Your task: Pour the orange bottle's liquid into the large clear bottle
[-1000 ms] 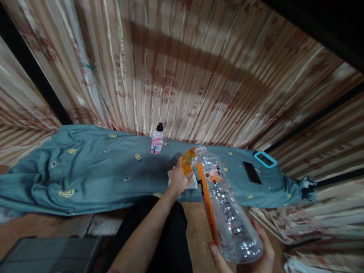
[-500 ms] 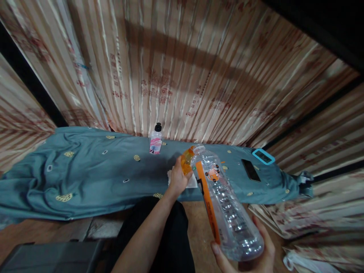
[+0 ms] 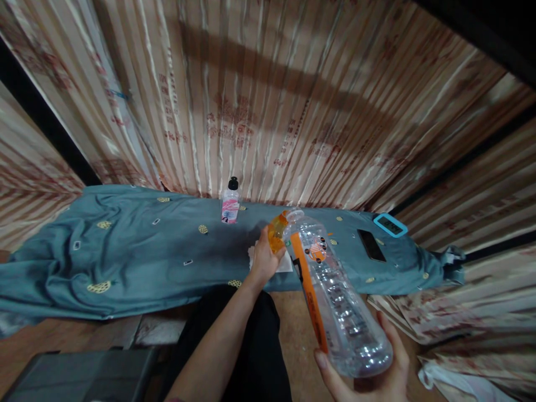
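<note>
Head view, sweeping from the left: a rumpled teal cloth (image 3: 125,262) printed with small yellow motifs is spread along the foot of a striped, shiny curtain (image 3: 268,100), and on it, just left of centre, a small clear bottle with a black cap (image 3: 230,201) stands upright, its pink label too small to read. Next comes the left hand (image 3: 263,258), reaching forward over the cloth with fingers pinched around an orange cap (image 3: 277,235), right at the mouth of a large clear plastic bottle (image 3: 335,296). Under that hand a white tissue or paper (image 3: 285,263) lies on the cloth. The big bottle looks empty and lies tilted, its long axis running from the neck, up and away near the left hand, down and toward the person to its base on the right. The right hand (image 3: 372,374) cups that base from beneath, fingers wrapped round it. So the cap end sits at the left fingertips, touching them, while the right hand is the far anchor at the other end of the axis. An orange label strip (image 3: 310,296) runs along the bottle's length with a round badge near the shoulder; its print is blurred and I cannot make out a brand. Further right, a dark phone (image 3: 372,245) lies flat on the cloth, and just beyond it a small blue-framed device (image 3: 390,225) with a screen, digits unreadable.
</note>
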`<state>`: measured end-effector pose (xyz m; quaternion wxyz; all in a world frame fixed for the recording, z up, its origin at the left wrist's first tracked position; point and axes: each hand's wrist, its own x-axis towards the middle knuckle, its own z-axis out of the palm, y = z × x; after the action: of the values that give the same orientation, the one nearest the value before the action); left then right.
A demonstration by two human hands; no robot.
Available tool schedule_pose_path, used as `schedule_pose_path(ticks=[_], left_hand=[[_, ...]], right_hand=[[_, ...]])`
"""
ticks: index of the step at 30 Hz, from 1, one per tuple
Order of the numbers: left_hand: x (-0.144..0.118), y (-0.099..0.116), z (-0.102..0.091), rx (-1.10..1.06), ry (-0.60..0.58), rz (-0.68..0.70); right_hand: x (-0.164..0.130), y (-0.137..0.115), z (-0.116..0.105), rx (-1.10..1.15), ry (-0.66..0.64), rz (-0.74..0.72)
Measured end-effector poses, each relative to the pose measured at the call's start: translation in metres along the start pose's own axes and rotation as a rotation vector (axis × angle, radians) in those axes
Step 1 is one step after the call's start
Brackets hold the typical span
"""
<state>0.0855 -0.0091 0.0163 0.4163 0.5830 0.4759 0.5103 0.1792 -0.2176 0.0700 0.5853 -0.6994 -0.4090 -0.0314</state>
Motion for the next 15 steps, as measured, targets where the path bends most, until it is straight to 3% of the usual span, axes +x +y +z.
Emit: schedule_pose_path(ticks=[5,10,15], left_hand=[[0.0003,-0.0003,0.0004,0.009,-0.004,0.025],[0.0033,-0.0061,0.0024,-0.013,0.054,0.151],[0.0036,-0.006,0.0026,-0.005,0.074,0.15]], right_hand=[[0.0015,0.0055,-0.0013,-0.041,-0.001,-0.089],[0.0011,0.0061,-0.0023,-0.017,-0.037,-0.047],[0.0015,0.0044,-0.0023,-0.019,-0.035,-0.034]])
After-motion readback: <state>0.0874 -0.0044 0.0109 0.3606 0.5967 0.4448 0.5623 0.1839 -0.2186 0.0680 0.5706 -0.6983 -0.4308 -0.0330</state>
